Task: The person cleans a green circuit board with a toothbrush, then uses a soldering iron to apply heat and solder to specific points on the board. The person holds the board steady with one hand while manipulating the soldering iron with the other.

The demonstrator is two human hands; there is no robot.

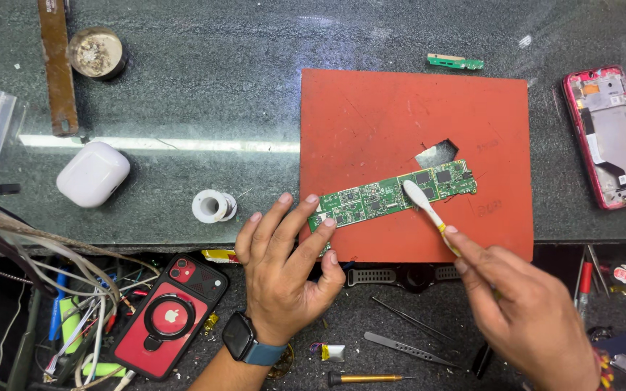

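The left hand (pixel 284 279) lies nearest, fingers spread, fingertips pinning the green circuit board (pixel 393 193) flat on the red mat (pixel 371 108) so it stays put. The right hand (pixel 527 311) pinches a toothbrush (pixel 425 206), bristles touching the board's middle.
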